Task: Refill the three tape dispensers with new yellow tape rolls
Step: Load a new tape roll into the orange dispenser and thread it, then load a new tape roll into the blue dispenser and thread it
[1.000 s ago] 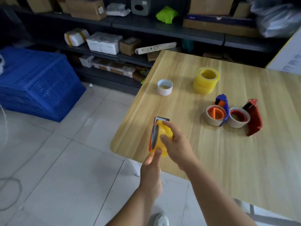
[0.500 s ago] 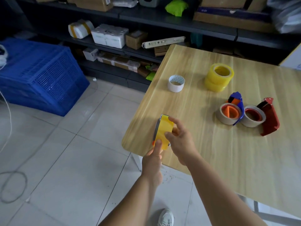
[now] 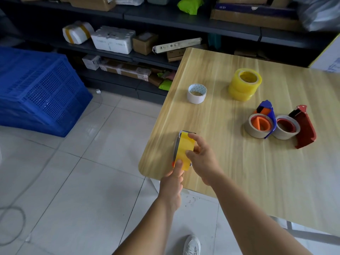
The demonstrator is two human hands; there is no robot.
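While both hands grip it, yellow tape roll [image 3: 184, 150] upright, between left hand [image 3: 172, 183], right hand [image 3: 203, 161]

Wooden table [image 3: 239, 181] carries tape rolls [image 3: 245, 87] and two dispensers [image 3: 281, 124].

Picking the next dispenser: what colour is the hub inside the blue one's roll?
Orange hub, inside the blue dispenser; head view.

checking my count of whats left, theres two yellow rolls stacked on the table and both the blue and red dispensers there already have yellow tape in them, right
Not quite. The head view shows the blue dispenser and red dispenser holding pale, nearly spent rolls, not yellow tape. The two yellow rolls are indeed stacked on the table.
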